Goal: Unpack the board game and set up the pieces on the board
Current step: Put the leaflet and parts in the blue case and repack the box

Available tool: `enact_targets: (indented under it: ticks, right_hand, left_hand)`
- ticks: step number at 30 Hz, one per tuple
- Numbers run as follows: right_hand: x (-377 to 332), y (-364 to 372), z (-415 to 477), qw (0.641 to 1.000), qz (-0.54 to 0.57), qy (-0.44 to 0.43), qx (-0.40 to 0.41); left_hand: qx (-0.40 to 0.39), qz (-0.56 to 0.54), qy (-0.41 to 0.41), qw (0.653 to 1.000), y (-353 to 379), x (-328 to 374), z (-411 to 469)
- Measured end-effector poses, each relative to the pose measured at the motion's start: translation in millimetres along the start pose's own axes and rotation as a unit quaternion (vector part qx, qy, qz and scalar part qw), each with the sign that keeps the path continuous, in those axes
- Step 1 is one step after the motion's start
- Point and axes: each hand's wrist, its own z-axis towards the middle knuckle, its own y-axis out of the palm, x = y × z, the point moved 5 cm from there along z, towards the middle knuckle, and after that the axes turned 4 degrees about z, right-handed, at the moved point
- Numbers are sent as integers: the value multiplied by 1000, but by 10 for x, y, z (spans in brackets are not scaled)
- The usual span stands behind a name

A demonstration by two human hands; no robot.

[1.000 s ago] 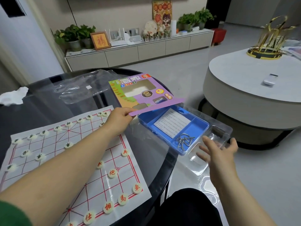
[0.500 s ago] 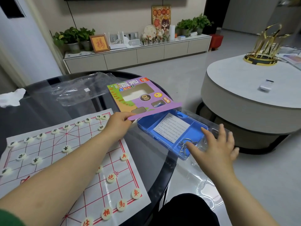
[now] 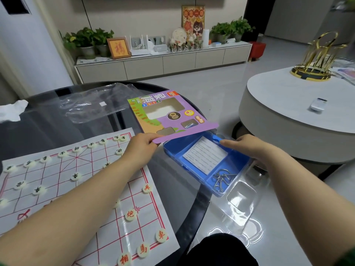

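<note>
A white paper chess board (image 3: pixel 63 181) with red lines lies on the dark glass table (image 3: pixel 48 120), round cream pieces (image 3: pixel 130 215) standing on it. My left hand (image 3: pixel 141 145) pinches the near corner of the purple cardboard lid (image 3: pixel 169 114), lifted above the blue tray (image 3: pixel 203 162). The tray holds a printed leaflet (image 3: pixel 204 155) and a metal wire puzzle (image 3: pixel 221 178), and it sits in a clear plastic shell (image 3: pixel 242 194) that overhangs the table's edge. My right hand (image 3: pixel 244 145) grips the tray's far right rim.
A crumpled clear plastic bag (image 3: pixel 96 101) lies at the back of the table and a white tissue (image 3: pixel 11 110) at the far left. A round grey table (image 3: pixel 299 116) with a gold ornament (image 3: pixel 317 58) stands to the right.
My right hand rose from near the clear shell and took hold of the blue tray's far rim. My left hand kept the purple lid lifted.
</note>
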Motion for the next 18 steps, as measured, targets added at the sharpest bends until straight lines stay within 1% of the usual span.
enact_targets:
  ticks: [3, 7, 12, 18]
  right_hand:
    - [88, 31, -45, 999, 38, 6, 6]
    - [193, 47, -100, 997, 62, 14, 37]
    - [255, 100, -105, 994, 85, 21, 60]
    - [95, 184, -12, 993, 89, 24, 80]
  left_hand:
    - [13, -3, 3, 1000, 8, 4, -9]
    - [21, -16, 2, 1000, 21, 0, -6]
    - [11, -21, 10, 1000, 50, 28, -4]
    - [-15, -31, 6, 999, 58, 14, -4]
